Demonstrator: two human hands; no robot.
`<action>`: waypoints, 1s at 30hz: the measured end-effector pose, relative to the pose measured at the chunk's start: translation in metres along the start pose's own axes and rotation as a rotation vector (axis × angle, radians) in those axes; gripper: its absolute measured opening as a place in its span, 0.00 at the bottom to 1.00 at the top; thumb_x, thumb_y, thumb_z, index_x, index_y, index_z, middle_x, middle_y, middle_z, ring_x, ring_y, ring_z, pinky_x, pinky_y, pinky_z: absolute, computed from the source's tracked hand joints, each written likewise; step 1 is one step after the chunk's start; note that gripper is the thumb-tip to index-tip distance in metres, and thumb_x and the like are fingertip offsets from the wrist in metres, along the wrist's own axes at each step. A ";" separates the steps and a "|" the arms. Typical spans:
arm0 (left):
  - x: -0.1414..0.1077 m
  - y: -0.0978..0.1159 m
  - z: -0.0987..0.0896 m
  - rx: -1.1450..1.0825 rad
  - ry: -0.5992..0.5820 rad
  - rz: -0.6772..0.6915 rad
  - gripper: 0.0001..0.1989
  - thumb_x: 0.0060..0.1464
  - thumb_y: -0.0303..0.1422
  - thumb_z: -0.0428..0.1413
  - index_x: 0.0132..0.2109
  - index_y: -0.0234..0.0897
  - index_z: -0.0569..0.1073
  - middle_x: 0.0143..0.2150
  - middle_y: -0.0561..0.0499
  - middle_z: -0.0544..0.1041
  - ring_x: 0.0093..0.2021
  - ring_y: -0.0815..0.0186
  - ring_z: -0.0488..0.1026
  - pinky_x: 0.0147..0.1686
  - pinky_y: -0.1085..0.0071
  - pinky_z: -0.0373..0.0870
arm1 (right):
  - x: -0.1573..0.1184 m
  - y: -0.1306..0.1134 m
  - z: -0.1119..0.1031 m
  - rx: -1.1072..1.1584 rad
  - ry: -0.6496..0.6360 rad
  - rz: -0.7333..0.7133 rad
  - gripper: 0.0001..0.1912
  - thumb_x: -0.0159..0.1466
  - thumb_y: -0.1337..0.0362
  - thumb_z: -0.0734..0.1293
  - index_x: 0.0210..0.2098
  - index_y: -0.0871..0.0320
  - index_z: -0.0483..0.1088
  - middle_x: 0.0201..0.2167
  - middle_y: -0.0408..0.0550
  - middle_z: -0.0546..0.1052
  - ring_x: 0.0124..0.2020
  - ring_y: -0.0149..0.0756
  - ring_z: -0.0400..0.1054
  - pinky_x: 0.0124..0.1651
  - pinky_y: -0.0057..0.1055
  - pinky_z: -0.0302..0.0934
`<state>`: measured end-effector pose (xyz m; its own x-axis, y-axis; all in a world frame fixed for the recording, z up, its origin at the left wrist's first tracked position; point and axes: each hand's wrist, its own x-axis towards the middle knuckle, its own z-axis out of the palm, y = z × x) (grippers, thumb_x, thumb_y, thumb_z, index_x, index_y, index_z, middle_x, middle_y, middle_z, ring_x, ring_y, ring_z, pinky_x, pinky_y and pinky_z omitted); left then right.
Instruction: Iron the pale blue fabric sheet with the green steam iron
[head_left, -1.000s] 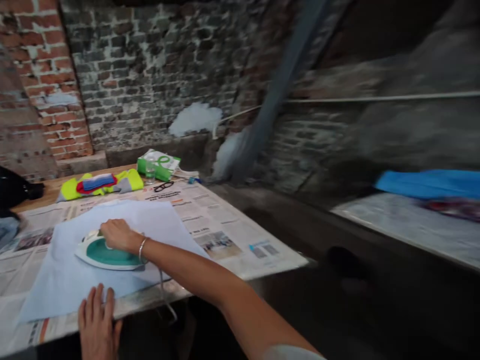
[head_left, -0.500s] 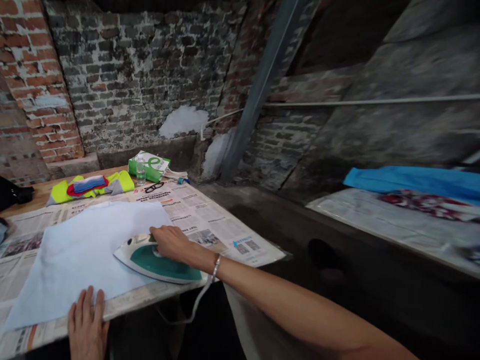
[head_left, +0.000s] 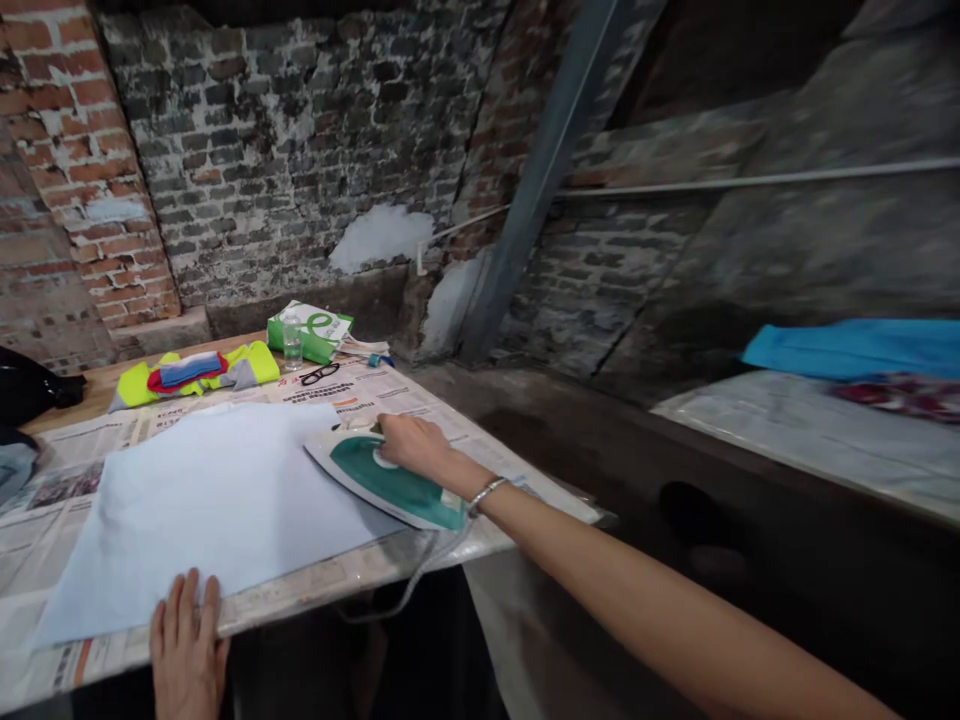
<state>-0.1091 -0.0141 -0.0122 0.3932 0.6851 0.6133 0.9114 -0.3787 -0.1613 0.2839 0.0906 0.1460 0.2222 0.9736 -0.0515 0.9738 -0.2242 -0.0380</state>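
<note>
A white and teal clothes iron point(head_left: 397, 482) is in the grip of my right hand point(head_left: 420, 447), its nose pointing left. It rests at the right end of a pale blue-white cloth point(head_left: 202, 500), which lies flat over newspaper on the table. From the iron's heel a pale cord point(head_left: 415, 580) hangs below the table edge. My left hand point(head_left: 187, 640) lies on the cloth's near edge, fingers stretched out and close together, holding nothing.
Newspaper sheets point(head_left: 480, 440) cover the table. At its back are a folded yellow garment point(head_left: 247, 368) with red and blue cloth on top, a glass point(head_left: 292, 350), a green-white bag point(head_left: 330, 335) and eyeglasses point(head_left: 320, 374). A second table point(head_left: 810, 430) at right bears blue fabric point(head_left: 862, 348).
The iron has slid right and slightly away across the cloth in my right hand. My left hand stays at the near edge. The whole view has shifted a little.
</note>
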 end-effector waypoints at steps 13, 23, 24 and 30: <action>-0.005 0.011 0.009 -0.032 0.030 -0.079 0.44 0.56 0.22 0.52 0.73 0.47 0.39 0.67 0.40 0.65 0.68 0.47 0.58 0.64 0.46 0.53 | 0.023 0.001 -0.030 -0.014 0.076 0.011 0.18 0.58 0.66 0.66 0.48 0.59 0.76 0.47 0.59 0.79 0.50 0.48 0.73 0.42 0.32 0.64; -0.007 0.009 0.011 -0.048 0.020 -0.081 0.44 0.56 0.22 0.52 0.73 0.46 0.41 0.67 0.40 0.64 0.69 0.48 0.55 0.65 0.46 0.53 | 0.054 -0.121 -0.012 0.072 0.136 -0.247 0.18 0.63 0.70 0.61 0.51 0.63 0.74 0.47 0.64 0.77 0.51 0.47 0.73 0.49 0.34 0.65; -0.007 0.009 0.011 -0.051 0.020 -0.080 0.44 0.56 0.22 0.52 0.73 0.46 0.41 0.67 0.40 0.64 0.69 0.49 0.55 0.65 0.46 0.53 | 0.057 -0.128 -0.007 0.076 0.137 -0.252 0.18 0.64 0.71 0.61 0.51 0.64 0.73 0.48 0.64 0.77 0.51 0.47 0.73 0.49 0.35 0.65; -0.005 0.009 0.010 -0.051 0.032 -0.082 0.43 0.56 0.24 0.52 0.73 0.48 0.40 0.68 0.41 0.63 0.68 0.49 0.59 0.64 0.47 0.54 | 0.068 -0.133 0.000 0.087 0.125 -0.250 0.18 0.63 0.70 0.62 0.52 0.64 0.74 0.48 0.65 0.77 0.52 0.48 0.72 0.51 0.37 0.65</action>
<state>-0.1018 -0.0145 -0.0241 0.3126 0.6950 0.6475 0.9327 -0.3538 -0.0704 0.1693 0.1868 0.1476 -0.0146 0.9955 0.0939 0.9924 0.0259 -0.1201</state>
